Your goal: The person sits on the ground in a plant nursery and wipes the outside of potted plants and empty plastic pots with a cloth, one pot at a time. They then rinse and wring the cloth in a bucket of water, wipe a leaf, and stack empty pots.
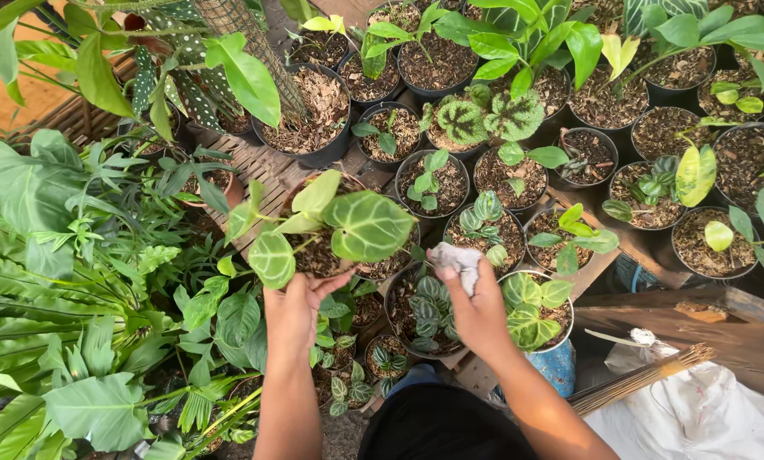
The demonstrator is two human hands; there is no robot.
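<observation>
My left hand grips the near rim of a brown pot holding a plant with broad pale-veined heart-shaped leaves. My right hand is closed around a crumpled whitish cloth, held just right of that plant and above a black pot of striped-leaf seedlings. The two hands are a short way apart.
Many black pots of small plants stand on a wooden slat bench. Dense foliage fills the left. A white sack, a bundle of thin sticks and wooden boards lie at right. A blue pot is near my right arm.
</observation>
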